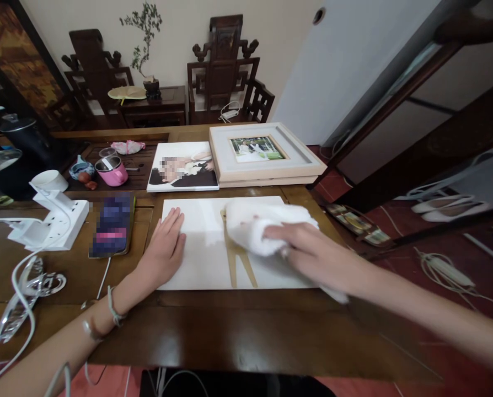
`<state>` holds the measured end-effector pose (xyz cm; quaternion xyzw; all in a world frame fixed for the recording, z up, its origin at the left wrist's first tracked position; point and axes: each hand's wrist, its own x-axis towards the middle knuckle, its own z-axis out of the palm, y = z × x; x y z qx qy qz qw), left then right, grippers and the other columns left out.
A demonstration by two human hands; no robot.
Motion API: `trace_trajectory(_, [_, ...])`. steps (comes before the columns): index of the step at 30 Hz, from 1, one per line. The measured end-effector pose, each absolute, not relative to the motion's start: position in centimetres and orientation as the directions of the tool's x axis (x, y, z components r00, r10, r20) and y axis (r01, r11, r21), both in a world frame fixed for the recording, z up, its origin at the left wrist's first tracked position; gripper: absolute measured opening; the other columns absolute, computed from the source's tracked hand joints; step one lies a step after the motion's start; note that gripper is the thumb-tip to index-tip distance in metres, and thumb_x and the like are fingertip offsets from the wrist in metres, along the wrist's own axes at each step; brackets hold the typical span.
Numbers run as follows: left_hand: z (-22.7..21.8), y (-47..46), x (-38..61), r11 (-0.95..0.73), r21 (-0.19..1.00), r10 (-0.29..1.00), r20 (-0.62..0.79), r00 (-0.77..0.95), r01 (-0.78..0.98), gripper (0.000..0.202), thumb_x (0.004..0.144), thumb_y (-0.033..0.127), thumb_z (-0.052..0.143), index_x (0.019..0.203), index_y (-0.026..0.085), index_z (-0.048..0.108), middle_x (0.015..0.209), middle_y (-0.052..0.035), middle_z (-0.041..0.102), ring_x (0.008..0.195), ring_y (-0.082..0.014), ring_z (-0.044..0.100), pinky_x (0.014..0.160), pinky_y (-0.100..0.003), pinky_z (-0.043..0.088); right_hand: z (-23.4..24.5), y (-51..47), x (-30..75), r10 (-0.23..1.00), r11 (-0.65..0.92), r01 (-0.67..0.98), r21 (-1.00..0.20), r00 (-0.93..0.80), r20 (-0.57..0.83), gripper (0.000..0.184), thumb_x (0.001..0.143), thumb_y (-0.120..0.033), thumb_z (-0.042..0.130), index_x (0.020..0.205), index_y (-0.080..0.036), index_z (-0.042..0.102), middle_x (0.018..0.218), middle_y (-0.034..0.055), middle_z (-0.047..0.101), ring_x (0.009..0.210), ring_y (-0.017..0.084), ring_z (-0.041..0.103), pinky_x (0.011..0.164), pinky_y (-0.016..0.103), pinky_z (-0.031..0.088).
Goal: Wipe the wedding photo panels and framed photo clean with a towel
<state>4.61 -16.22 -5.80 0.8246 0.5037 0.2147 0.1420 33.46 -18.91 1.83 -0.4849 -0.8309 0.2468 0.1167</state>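
Note:
A white rectangular panel (201, 259) lies on the brown wooden table, with a tan, forked strip (232, 253) on its surface. My left hand (167, 242) rests flat on the panel's left edge, fingers stretched out. In my right hand (300, 245) is a white cloth (255, 220), bunched up and pressed on the panel's right half. The cloth covers the strip's upper right part, and one end of it trails past the panel's lower right corner. My right hand is slightly blurred.
Behind the panel lie a photo print (184, 165) and a framed photo (267, 165). To the left are a phone (114, 226), a power strip (64, 223) with cables, a clear hair clip (27, 298), a pink cup (112, 172) and a kettle (23, 143). The table's right edge (333, 215) is close.

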Motion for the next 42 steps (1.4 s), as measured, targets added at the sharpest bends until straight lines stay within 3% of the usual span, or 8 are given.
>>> trace_trajectory(2, [-5.8, -16.2, 4.6, -0.452, 0.450, 0.892, 0.209, 0.401, 0.770, 0.047, 0.098, 0.026, 0.029, 0.142, 0.012, 0.034, 0.154, -0.0167, 0.031, 0.146, -0.0240, 0.020, 0.119, -0.050, 0.017, 1.6, -15.5, 32.1, 0.881, 0.422, 0.769, -0.480, -0.474, 0.016, 0.027, 0.069, -0.008, 0.038, 0.079, -0.021, 0.059, 0.077, 0.0049, 0.064, 0.080, 0.026, 0.064, 0.075, 0.037, 0.050])
trace_trajectory(6, [-5.9, -16.1, 4.5, -0.455, 0.458, 0.890, 0.212, 0.404, 0.763, 0.046, 0.098, 0.026, 0.030, 0.143, 0.015, 0.033, 0.154, -0.0158, 0.031, 0.146, -0.0242, 0.021, 0.118, -0.052, 0.018, 1.4, -12.8, 29.5, 0.840, 0.490, 0.757, -0.432, -0.542, 0.004, 0.032, 0.067, -0.003, 0.039, 0.084, -0.020, 0.060, 0.081, 0.0066, 0.065, 0.105, 0.031, 0.060, 0.088, 0.043, 0.046])
trace_trajectory(9, [-6.0, -16.1, 4.5, -0.462, 0.459, 0.887, 0.222, 0.406, 0.759, 0.046, 0.098, 0.026, 0.030, 0.143, 0.016, 0.032, 0.154, -0.0155, 0.031, 0.146, -0.0237, 0.020, 0.118, -0.052, 0.018, 1.3, -15.0, 28.5, 0.776, 0.564, 0.730, -0.386, -0.629, -0.056, 0.041, 0.066, 0.001, 0.040, 0.094, -0.018, 0.063, 0.109, 0.0135, 0.066, 0.133, 0.036, 0.040, 0.100, 0.059, 0.037])
trace_trajectory(12, [-6.2, -16.1, 4.4, -0.465, 0.459, 0.885, 0.231, 0.404, 0.757, 0.046, 0.098, 0.025, 0.030, 0.143, 0.016, 0.032, 0.154, -0.0156, 0.031, 0.146, -0.0234, 0.019, 0.118, -0.051, 0.018, 1.1, -19.4, 28.1, 0.721, 0.609, 0.706, -0.361, -0.683, -0.117, 0.047, 0.063, 0.002, 0.043, 0.101, -0.017, 0.064, 0.145, 0.0164, 0.045, 0.143, 0.040, 0.016, 0.104, 0.072, 0.024])
trace_trajectory(14, [-6.2, -16.1, 4.5, -0.459, 0.458, 0.888, 0.225, 0.400, 0.761, 0.047, 0.098, 0.025, 0.029, 0.143, 0.014, 0.032, 0.154, -0.0162, 0.030, 0.146, -0.0236, 0.019, 0.118, -0.051, 0.018, 1.2, -22.5, 28.1, 0.686, 0.624, 0.679, -0.386, -0.713, -0.145, 0.045, 0.060, 0.000, 0.046, 0.097, -0.018, 0.065, 0.150, 0.0142, 0.038, 0.143, 0.041, 0.011, 0.104, 0.075, 0.020])
trace_trajectory(20, [-6.1, -16.1, 4.6, -0.436, 0.454, 0.899, 0.192, 0.393, 0.777, 0.049, 0.098, 0.024, 0.026, 0.144, 0.011, 0.031, 0.155, -0.0168, 0.029, 0.146, -0.0236, 0.019, 0.119, -0.049, 0.016, 2.3, -25.6, 28.5, 0.623, 0.628, 0.635, -0.450, -0.756, -0.199, 0.040, 0.059, -0.003, 0.048, 0.091, -0.021, 0.066, 0.147, 0.0107, 0.045, 0.141, 0.040, 0.020, 0.105, 0.071, 0.025])
trace_trajectory(33, [-6.3, -16.0, 4.4, -0.457, 0.455, 0.889, 0.203, 0.411, 0.764, 0.048, 0.098, 0.024, 0.027, 0.143, 0.010, 0.032, 0.154, -0.0176, 0.030, 0.146, -0.0246, 0.020, 0.118, -0.051, 0.018, 2.9, -15.6, 25.7, 0.654, 0.686, 0.666, -0.294, -0.741, -0.152, 0.042, 0.068, 0.004, 0.043, 0.101, -0.013, 0.063, 0.149, 0.0183, 0.039, 0.142, 0.039, 0.017, 0.100, 0.072, 0.030])
trace_trajectory(42, [-6.3, -16.0, 4.4, -0.459, 0.465, 0.888, 0.218, 0.405, 0.757, 0.047, 0.098, 0.024, 0.027, 0.144, 0.013, 0.032, 0.154, -0.0164, 0.031, 0.146, -0.0244, 0.020, 0.118, -0.052, 0.018, 4.0, -25.6, 25.6, 0.547, 0.630, 0.626, -0.459, -0.778, -0.310, 0.040, 0.064, -0.002, 0.052, 0.095, -0.020, 0.068, 0.151, 0.0091, 0.038, 0.142, 0.040, 0.016, 0.106, 0.074, 0.017])
